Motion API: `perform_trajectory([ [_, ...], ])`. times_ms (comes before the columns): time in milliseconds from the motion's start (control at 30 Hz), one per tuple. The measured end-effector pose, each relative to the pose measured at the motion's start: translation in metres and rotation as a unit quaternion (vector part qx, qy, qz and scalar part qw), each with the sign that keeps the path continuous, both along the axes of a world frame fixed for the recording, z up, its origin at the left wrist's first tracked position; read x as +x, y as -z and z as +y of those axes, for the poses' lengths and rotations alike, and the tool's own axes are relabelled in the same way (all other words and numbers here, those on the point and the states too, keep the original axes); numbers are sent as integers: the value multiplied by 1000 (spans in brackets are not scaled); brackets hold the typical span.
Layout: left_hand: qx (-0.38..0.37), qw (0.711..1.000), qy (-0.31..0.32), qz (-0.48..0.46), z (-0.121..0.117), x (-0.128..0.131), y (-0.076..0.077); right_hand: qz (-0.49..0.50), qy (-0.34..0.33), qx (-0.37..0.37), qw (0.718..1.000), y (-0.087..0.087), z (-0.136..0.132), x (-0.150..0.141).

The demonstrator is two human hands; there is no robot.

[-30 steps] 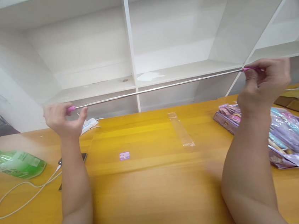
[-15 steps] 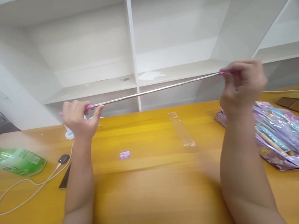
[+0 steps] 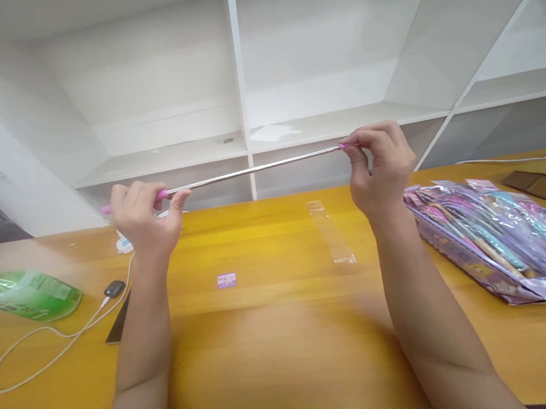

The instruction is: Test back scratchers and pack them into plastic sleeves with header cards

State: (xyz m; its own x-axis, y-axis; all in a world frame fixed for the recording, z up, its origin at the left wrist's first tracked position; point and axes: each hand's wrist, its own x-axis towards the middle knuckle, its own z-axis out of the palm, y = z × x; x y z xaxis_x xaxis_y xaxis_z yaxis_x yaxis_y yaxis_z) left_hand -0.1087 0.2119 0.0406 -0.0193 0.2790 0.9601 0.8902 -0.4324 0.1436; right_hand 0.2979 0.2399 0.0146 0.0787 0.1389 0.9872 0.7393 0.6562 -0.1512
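The left hand (image 3: 144,215) pinches the pink grip end of a thin metal rod (image 3: 254,169), and the right hand (image 3: 380,164) pinches the rod's opposite pink tip between fingertips. The rod is slim, silver and straight, held nearly level above the counter (image 3: 286,333), slightly higher on the right. On the counter below lie a small pink sticker (image 3: 226,279) and a clear plastic sleeve (image 3: 331,234). Purple packets (image 3: 496,239) lie to the right; a green pouch (image 3: 26,299), a white cable (image 3: 48,339) and a dark phone (image 3: 116,310) lie to the left. White shelves (image 3: 241,90) stand behind.
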Motion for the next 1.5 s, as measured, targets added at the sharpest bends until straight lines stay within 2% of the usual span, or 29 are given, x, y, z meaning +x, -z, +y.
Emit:
perform_trajectory([
  [233, 27, 999, -4, 32, -5, 10, 1, -18, -29, 3, 999, -3, -5, -5],
  [400, 17, 999, -3, 49, -15, 35, 7, -71, -80, 6, 994, 1, -14, -37],
  [533, 9, 999, 5, 42, -20, 47, 11, -62, -91, 28, 994, 3, -19, -56],
  [700, -3, 999, 16, 28, -22, 49, 12, -65, -93, -3, 993, 0, -22, -49],
  [900, 20, 999, 9, 46, -28, 58, 13, -83, -86, -28, 992, -5, -30, -40],
  [1100, 33, 998, -23, 38, -40, 65, 13, -64, -60, -36, 996, -11, -38, -35],
  [1200, 37, 998, -18, 50, -45, 75, 17, -92, -92, -26, 991, -8, -48, -51],
  [1333, 10, 997, 21, 75, -47, 88, 25, -103, -155, -56, 981, 4, -67, -92],
  [1400, -1, 997, 37, 75, -45, 89, 27, -80, -157, -72, 982, 9, -75, -108],
  [1500, -9, 995, 57, 75, -39, 86, 27, -86, -145, -79, 982, 10, -80, -116],
])
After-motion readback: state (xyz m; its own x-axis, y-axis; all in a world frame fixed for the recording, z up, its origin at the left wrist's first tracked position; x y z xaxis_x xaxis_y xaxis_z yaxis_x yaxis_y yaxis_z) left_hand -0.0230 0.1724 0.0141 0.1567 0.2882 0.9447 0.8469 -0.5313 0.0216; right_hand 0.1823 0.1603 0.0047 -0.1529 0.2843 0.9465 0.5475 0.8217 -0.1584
